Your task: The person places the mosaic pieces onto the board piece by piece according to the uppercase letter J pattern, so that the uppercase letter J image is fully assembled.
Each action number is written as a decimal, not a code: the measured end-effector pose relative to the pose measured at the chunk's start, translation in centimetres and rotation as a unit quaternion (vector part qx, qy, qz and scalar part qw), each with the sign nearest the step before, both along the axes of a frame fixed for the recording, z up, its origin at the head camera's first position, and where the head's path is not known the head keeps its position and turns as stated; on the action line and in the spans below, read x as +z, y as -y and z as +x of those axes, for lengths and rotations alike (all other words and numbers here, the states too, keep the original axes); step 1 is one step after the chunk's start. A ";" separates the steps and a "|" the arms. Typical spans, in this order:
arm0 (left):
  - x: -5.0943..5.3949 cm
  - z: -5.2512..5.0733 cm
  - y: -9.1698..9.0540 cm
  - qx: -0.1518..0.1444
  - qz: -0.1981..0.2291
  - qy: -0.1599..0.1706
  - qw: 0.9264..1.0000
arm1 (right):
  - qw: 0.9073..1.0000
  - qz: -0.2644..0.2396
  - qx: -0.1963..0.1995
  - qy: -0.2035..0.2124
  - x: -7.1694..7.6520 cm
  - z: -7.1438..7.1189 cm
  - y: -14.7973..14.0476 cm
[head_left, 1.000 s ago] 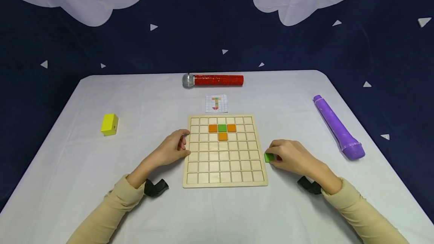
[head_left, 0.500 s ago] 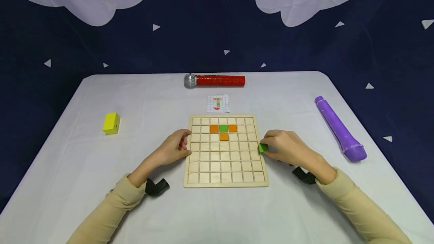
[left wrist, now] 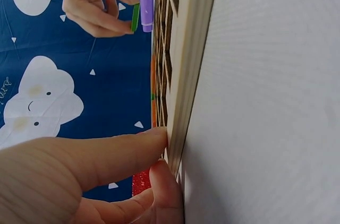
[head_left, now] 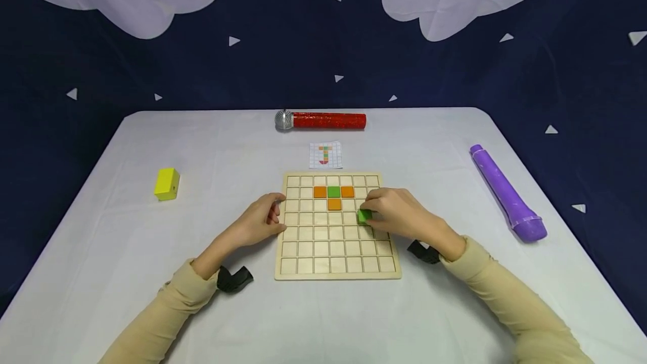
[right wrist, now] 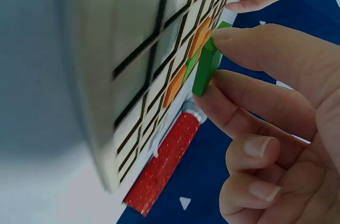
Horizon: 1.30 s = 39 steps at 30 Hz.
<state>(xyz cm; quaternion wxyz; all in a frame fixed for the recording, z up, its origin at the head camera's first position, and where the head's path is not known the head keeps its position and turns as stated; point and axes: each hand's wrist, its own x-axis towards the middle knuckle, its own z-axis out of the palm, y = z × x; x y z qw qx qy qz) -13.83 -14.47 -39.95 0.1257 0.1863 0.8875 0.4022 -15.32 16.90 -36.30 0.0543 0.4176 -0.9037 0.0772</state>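
Note:
A wooden grid board (head_left: 313, 249) lies on the white table. Set in its upper cells are a green tile (head_left: 334, 191), an orange tile on each side of it and another orange tile (head_left: 335, 204) just below. The right hand (head_left: 404, 215) pinches a green tile (head_left: 364, 217) between thumb and fingers, above the board's right part; the right wrist view shows this tile (right wrist: 207, 67) held tilted. At the board's left edge the left hand (head_left: 256, 221) touches the rim with thumb and fingertips, the thumb (left wrist: 122, 155) against the side in the left wrist view.
Behind the board lies a card (head_left: 326, 155) with a coloured grid pattern, and beyond it a red microphone (head_left: 328, 121). A yellow block (head_left: 167, 184) stands at the left, a purple microphone (head_left: 507, 192) lies at the right. A dark blue backdrop hangs behind the table.
The right hand has carried the green tile left and away from the body, from beside the board to over its right columns. The left hand has stayed at the left edge.

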 end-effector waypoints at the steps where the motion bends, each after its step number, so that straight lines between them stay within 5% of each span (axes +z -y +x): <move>1: 0.0 0.0 0.0 0.000 0.000 -0.001 1.000 | 1.000 0.000 0.003 -0.001 -0.1 -0.1 0.3; 17: 0.1 0.1 -0.1 0.001 -0.002 -0.004 1.000 | 0.999 0.040 0.021 0.025 -0.7 -0.7 4.3; 39: -0.1 0.1 -0.1 0.003 -0.009 -0.012 1.000 | 0.999 0.034 0.013 0.027 -1.2 -1.0 5.5</move>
